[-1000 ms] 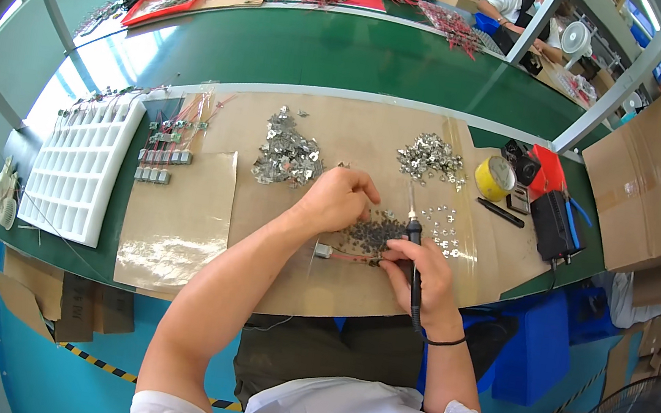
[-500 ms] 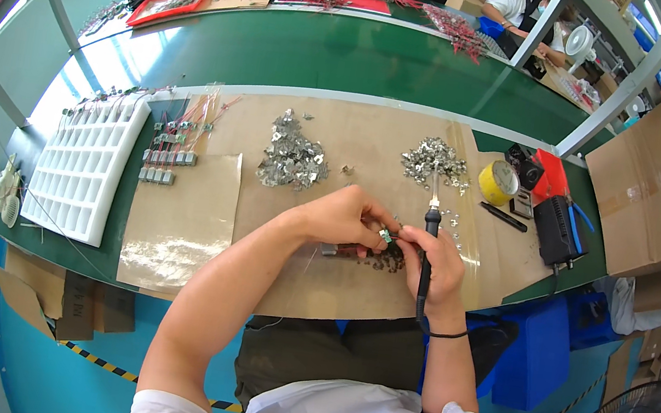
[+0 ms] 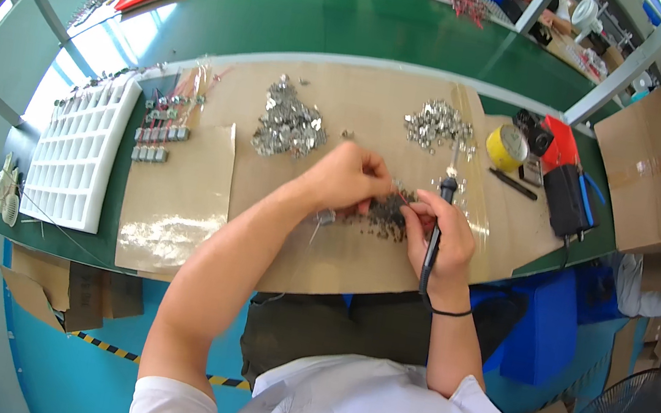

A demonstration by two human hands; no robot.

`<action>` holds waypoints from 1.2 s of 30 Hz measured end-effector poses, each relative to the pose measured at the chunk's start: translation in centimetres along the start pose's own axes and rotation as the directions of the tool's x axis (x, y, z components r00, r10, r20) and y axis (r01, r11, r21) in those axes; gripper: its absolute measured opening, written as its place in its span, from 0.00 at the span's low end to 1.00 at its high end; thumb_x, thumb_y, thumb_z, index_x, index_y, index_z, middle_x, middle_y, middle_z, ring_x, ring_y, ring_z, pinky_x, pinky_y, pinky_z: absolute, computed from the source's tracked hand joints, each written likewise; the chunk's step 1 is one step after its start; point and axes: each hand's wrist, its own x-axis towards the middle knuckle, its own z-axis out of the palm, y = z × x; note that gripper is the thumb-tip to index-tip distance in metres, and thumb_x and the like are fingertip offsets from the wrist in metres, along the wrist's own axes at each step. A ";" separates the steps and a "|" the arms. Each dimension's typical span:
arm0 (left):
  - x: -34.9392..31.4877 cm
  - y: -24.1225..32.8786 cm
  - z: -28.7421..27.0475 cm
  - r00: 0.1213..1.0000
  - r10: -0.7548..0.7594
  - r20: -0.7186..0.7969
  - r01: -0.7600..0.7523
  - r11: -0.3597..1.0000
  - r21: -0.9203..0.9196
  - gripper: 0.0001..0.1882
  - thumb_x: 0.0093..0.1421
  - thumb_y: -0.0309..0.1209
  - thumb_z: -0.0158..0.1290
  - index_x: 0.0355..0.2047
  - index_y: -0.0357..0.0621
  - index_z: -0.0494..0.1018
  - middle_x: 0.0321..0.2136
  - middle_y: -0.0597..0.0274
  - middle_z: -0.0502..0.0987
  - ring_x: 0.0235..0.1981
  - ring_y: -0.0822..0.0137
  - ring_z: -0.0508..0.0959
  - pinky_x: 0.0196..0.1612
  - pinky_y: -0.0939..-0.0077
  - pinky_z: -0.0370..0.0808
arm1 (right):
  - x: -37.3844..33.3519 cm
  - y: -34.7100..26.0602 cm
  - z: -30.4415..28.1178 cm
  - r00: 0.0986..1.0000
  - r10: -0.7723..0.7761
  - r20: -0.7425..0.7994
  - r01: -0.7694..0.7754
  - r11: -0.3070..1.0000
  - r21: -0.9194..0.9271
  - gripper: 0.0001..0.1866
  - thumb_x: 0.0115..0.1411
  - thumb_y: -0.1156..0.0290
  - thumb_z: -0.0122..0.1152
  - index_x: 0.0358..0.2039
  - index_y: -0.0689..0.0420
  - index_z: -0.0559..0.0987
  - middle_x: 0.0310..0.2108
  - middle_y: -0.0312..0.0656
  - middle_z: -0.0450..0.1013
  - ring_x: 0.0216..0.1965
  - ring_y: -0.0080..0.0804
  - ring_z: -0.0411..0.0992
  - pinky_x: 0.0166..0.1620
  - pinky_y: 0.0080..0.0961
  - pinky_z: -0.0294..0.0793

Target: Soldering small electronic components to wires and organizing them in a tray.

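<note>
My right hand [image 3: 448,234] is closed around a soldering iron [image 3: 435,238], its tip pointing toward the far side of the table. The thumb and forefinger of that same hand pinch close to a thin reddish wire [image 3: 402,199]. Just left of it, my left hand [image 3: 349,177] has its fingertips pinched together; what they hold is too small to make out. Below and between both hands lies a pile of small dark parts [image 3: 385,216]. A small grey block-shaped part [image 3: 325,217] rests by the underside of my left hand.
Beyond my hands lie piles of flat metal pieces [image 3: 287,125] and small silvery parts [image 3: 436,126]. Wired grey components [image 3: 160,134] and a white compartment tray [image 3: 79,160] are at left. A yellow tape roll [image 3: 507,147], black box [image 3: 566,203] and cardboard [image 3: 651,177] stand at right.
The view has tilted, so the table sits higher. A small green part seen at my left fingertips earlier no longer shows. My right hand still has the soldering iron.
</note>
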 end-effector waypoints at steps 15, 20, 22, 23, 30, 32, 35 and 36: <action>0.7 -2.4 1.3 0.868 0.475 -0.143 -0.262 0.684 0.681 0.07 0.56 0.29 0.62 0.32 0.37 0.81 0.32 0.47 0.81 0.37 0.47 0.82 0.44 0.56 0.79 | -1.5 2.0 -1.6 0.975 0.187 0.118 -0.214 0.936 0.280 0.20 0.70 0.73 0.63 0.60 0.64 0.76 0.33 0.45 0.83 0.28 0.26 0.81 0.34 0.22 0.82; 1.2 -2.5 1.5 0.843 0.514 -0.156 -0.254 0.638 0.727 0.08 0.57 0.29 0.61 0.33 0.36 0.79 0.34 0.47 0.81 0.39 0.46 0.82 0.46 0.55 0.79 | -2.4 2.9 -1.6 0.940 0.336 0.065 -0.332 0.852 0.405 0.13 0.68 0.74 0.66 0.51 0.66 0.82 0.30 0.43 0.82 0.26 0.23 0.82 0.32 0.17 0.80; 1.2 -2.5 1.4 0.849 0.500 -0.170 -0.244 0.657 0.714 0.08 0.58 0.30 0.61 0.33 0.36 0.79 0.33 0.47 0.81 0.40 0.46 0.81 0.46 0.56 0.78 | -2.3 2.7 -1.5 0.927 0.365 0.087 -0.367 0.836 0.408 0.12 0.68 0.75 0.65 0.50 0.66 0.82 0.30 0.42 0.82 0.26 0.23 0.82 0.31 0.17 0.80; 1.2 -2.5 1.3 0.851 0.493 -0.182 -0.231 0.662 0.713 0.08 0.59 0.30 0.61 0.33 0.36 0.79 0.33 0.47 0.81 0.40 0.46 0.81 0.46 0.56 0.78 | -2.2 2.6 -1.5 0.917 0.386 0.104 -0.393 0.824 0.408 0.12 0.68 0.76 0.65 0.49 0.66 0.82 0.29 0.42 0.82 0.25 0.22 0.81 0.30 0.16 0.80; 1.5 -2.7 1.5 0.855 0.475 -0.208 -0.197 0.669 0.716 0.09 0.59 0.31 0.61 0.32 0.36 0.80 0.34 0.47 0.81 0.40 0.47 0.81 0.47 0.55 0.78 | -1.7 2.4 -1.4 0.906 0.409 0.109 -0.419 0.827 0.376 0.11 0.68 0.74 0.65 0.47 0.65 0.84 0.29 0.42 0.82 0.26 0.22 0.82 0.29 0.16 0.81; 1.6 -2.7 1.5 0.850 0.483 -0.207 -0.200 0.662 0.722 0.09 0.59 0.31 0.61 0.32 0.36 0.80 0.34 0.47 0.81 0.40 0.47 0.82 0.47 0.55 0.78 | -1.6 2.3 -1.5 0.907 0.405 0.111 -0.417 0.834 0.360 0.11 0.68 0.73 0.65 0.47 0.65 0.84 0.29 0.42 0.82 0.26 0.22 0.82 0.29 0.16 0.81; 1.5 -2.8 1.6 0.849 0.487 -0.206 -0.199 0.656 0.728 0.09 0.59 0.31 0.61 0.32 0.36 0.80 0.34 0.47 0.82 0.40 0.47 0.82 0.47 0.55 0.78 | -1.7 2.4 -1.4 0.899 0.419 0.126 -0.435 0.828 0.354 0.11 0.68 0.73 0.65 0.47 0.65 0.84 0.29 0.42 0.82 0.26 0.23 0.82 0.29 0.16 0.81; 1.5 -2.7 1.5 0.850 0.484 -0.205 -0.199 0.657 0.727 0.09 0.59 0.31 0.61 0.32 0.36 0.80 0.34 0.47 0.82 0.41 0.47 0.82 0.47 0.55 0.78 | -1.7 2.5 -1.4 0.901 0.414 0.125 -0.431 0.829 0.358 0.11 0.68 0.73 0.65 0.47 0.65 0.84 0.30 0.42 0.82 0.26 0.23 0.82 0.29 0.16 0.81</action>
